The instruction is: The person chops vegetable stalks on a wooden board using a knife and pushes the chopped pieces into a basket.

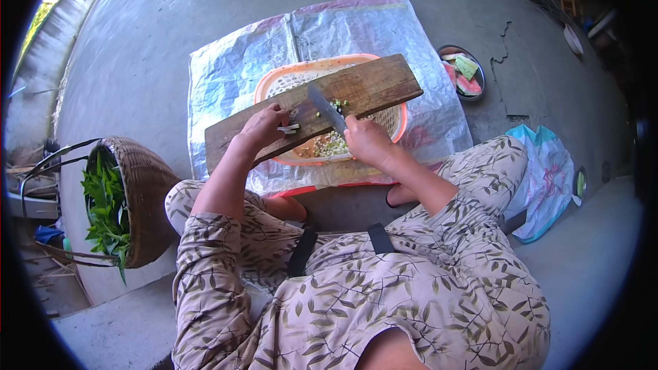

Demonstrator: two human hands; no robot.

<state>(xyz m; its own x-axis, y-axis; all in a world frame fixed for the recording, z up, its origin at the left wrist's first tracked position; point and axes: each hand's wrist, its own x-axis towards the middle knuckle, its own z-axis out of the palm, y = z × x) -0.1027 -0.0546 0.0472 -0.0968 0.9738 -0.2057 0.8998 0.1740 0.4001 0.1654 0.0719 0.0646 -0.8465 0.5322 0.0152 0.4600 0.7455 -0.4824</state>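
A long wooden board [370, 82] lies aslant across an orange-rimmed plastic basket [265, 80] with holes in it. My right hand [371, 140] grips a kitchen knife [324, 105], its blade pointing up and left over the board. Small chopped green and white bits [339, 105] lie beside the blade. On the board's left part, my left hand [264, 126] has its fingers bent onto pale vegetable strips [290, 129], partly hidden under them. More chopped pale-green pieces [331, 145] are heaped in the basket below the board.
A flattened woven plastic sack [354, 23] is spread under the basket. On the right stand a metal bowl of watermelon pieces [467, 74] and a white-and-teal plastic bag [545, 180]. A wicker basket [149, 200] holding leafy greens [105, 205] tips sideways at my left knee.
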